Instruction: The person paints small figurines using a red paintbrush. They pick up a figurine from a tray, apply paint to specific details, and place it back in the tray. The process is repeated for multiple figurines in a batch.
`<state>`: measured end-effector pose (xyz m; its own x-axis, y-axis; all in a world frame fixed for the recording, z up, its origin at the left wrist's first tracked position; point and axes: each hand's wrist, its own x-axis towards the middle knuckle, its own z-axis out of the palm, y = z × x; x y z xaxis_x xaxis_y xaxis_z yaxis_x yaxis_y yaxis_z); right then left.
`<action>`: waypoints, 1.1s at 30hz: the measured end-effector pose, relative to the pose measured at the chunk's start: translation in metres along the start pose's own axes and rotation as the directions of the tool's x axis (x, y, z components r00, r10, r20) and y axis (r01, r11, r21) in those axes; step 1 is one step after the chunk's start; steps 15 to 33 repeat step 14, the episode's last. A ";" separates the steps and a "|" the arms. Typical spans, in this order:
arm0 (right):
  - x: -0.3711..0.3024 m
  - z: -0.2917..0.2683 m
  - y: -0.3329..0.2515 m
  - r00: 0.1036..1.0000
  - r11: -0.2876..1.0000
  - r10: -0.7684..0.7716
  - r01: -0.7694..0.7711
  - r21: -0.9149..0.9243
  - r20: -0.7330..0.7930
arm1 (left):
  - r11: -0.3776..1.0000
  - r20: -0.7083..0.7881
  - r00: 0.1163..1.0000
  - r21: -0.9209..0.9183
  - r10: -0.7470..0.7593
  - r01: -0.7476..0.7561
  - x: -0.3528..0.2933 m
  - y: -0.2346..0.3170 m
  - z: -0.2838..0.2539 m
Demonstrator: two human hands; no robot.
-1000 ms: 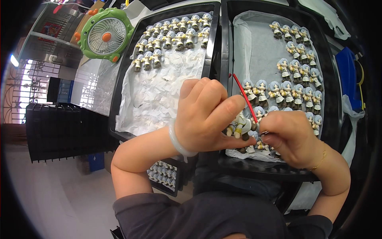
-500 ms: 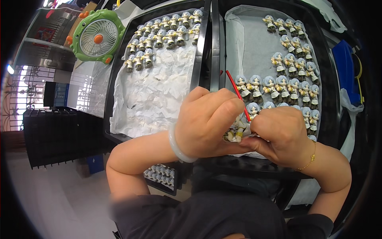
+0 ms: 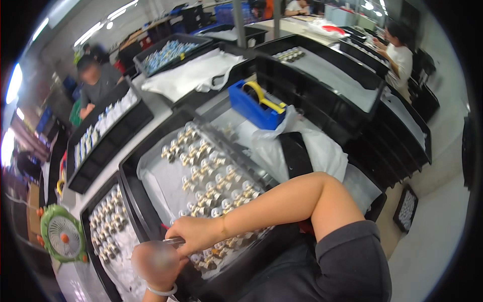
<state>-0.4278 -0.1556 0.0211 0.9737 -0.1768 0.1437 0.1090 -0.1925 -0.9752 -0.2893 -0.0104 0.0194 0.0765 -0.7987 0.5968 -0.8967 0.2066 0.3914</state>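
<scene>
My left hand (image 3: 158, 267) is closed at the lower left, largely hidden by a blurred patch; whatever its fingers hold does not show. Close against it, my right hand (image 3: 193, 235) grips a short silver metal tool (image 3: 174, 241), whose exact kind I cannot make out. Both hands are over the near left corner of a black tray lined with white sheet. Small figurines (image 3: 206, 166) with pale hair and white-and-dark clothes lie in rows in that tray, some hidden under my right forearm. A bit of a red stick (image 3: 165, 227) shows just beyond my right hand.
Another tray of figurines (image 3: 108, 216) lies left, beside a green animal-shaped fan (image 3: 63, 234). Beyond my tray stand a blue tape dispenser (image 3: 256, 108), crumpled plastic (image 3: 322, 156) and stacked black crates (image 3: 322, 93). One person (image 3: 98, 83) is at the far left, another (image 3: 400, 63) far right.
The view has swung to the right and up, bringing the room and other people in. My hands now appear lower left, still together. The figurine seen between them earlier is now hidden.
</scene>
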 end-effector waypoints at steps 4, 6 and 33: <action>-0.006 -0.009 -0.010 0.998 1.000 0.021 -0.020 0.024 -0.054 | 0.990 -0.138 0.983 -0.061 0.117 -0.127 0.004 -0.010 0.011; 0.000 -0.015 -0.006 0.976 0.994 -0.108 0.112 0.007 -0.191 | 0.996 -0.051 0.997 0.067 0.056 -0.052 -0.002 -0.028 0.003; -0.024 -0.132 -0.101 0.677 0.879 -0.444 0.456 -0.139 -0.588 | 0.945 0.434 0.862 0.298 -0.263 0.138 0.006 -0.059 0.004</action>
